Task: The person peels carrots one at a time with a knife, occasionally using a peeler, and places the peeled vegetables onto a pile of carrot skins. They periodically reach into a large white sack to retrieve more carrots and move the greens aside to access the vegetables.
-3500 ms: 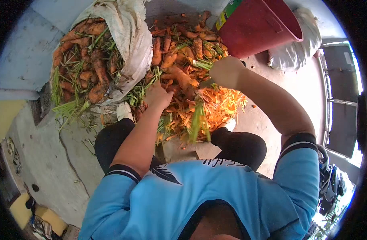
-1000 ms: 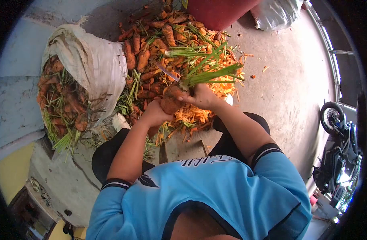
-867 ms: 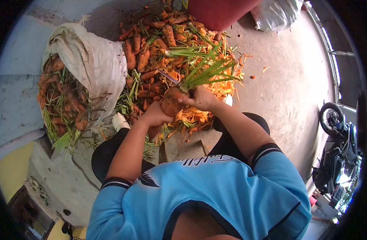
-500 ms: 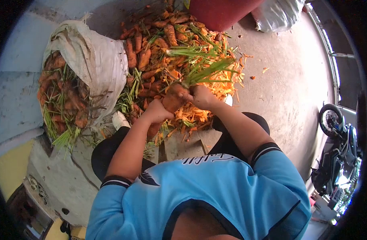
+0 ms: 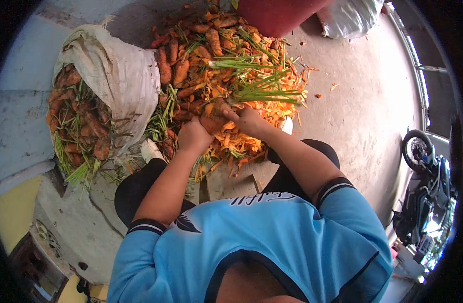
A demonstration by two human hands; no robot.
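Note:
Between my two hands is a thick, soil-coated carrot, with its cut green stems fanning out to the right. My left hand is closed around its lower end. At the top end, my right hand has its fingers curled and its thumb stretched across the carrot by the stems. Those curled fingers are mostly hidden from above. Right under and beyond both hands spreads a heap of unpeeled carrots mixed with orange peelings and green stalks.
A white woven sack lies tipped at the left, its mouth full of carrots and stems. At the far edge stand a red container and a pale sack. A motorcycle is parked on the right.
The carrot has tilted, and its lower end is now covered by my left hand, which has shifted up slightly. The green stems have swung lower toward the right.

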